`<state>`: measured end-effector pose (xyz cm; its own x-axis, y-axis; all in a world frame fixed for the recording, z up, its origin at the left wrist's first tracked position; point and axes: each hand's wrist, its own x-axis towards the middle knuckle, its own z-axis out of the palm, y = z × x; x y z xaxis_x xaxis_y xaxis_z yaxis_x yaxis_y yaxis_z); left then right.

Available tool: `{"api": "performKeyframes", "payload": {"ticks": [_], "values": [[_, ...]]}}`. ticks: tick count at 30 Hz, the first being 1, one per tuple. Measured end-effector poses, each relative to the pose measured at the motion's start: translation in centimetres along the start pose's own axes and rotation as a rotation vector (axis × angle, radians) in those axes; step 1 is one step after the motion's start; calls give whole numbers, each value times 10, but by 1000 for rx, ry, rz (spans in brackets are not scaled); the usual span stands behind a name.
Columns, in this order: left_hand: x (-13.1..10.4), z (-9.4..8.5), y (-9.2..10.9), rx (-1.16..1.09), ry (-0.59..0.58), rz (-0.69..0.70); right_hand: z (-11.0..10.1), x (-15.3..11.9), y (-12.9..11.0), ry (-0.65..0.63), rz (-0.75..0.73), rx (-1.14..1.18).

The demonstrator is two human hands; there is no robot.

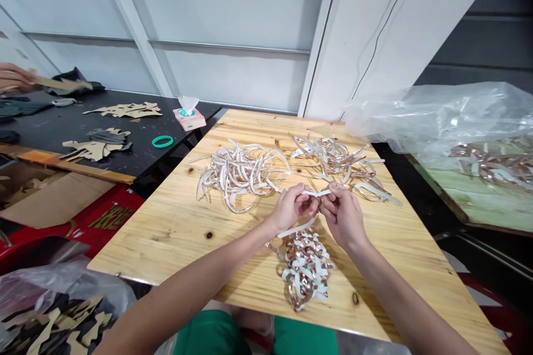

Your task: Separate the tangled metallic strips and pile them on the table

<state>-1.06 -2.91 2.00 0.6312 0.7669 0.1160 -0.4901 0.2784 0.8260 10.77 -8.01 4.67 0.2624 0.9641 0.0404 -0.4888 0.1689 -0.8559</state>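
Observation:
Above the middle of the wooden table point(175, 233), my left hand point(293, 206) and my right hand point(343, 213) pinch a narrow white strip point(310, 193) between them. The fingers of both hands are closed on it, close together. Just below lies a pile of short, curled white and copper-coloured pieces point(306, 266). A heap of long pale strips with shiny edges point(241, 172) lies beyond my left hand. Past my right hand is a looser heap of copper and white strips point(328, 155).
A black table point(141, 147) at left bears beige cut pieces point(129, 110), a green ring point(162, 141) and a tissue box point(190, 117). Another person's hand point(16, 77) holds a beige piece there. A clear plastic bag point(449, 111) with copper strips stands right; a bag of scraps point(62, 321) sits lower left.

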Motion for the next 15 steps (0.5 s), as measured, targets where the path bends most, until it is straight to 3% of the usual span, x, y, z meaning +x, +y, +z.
{"api": "performKeyframes", "payload": {"ticks": [2, 7, 9, 15], "values": [[-3, 0, 1, 65, 1, 15, 2, -4, 1, -6, -38, -31], [-16, 1, 5, 545, -85, 22, 0, -13, 1, -133, -209, -380], [-19, 0, 5, 635, -102, 39, 0, -13, 1, -140, -228, -440], [-12, -9, -8, 478, -129, 17, 2, -10, 0, -169, -136, -365]]}}
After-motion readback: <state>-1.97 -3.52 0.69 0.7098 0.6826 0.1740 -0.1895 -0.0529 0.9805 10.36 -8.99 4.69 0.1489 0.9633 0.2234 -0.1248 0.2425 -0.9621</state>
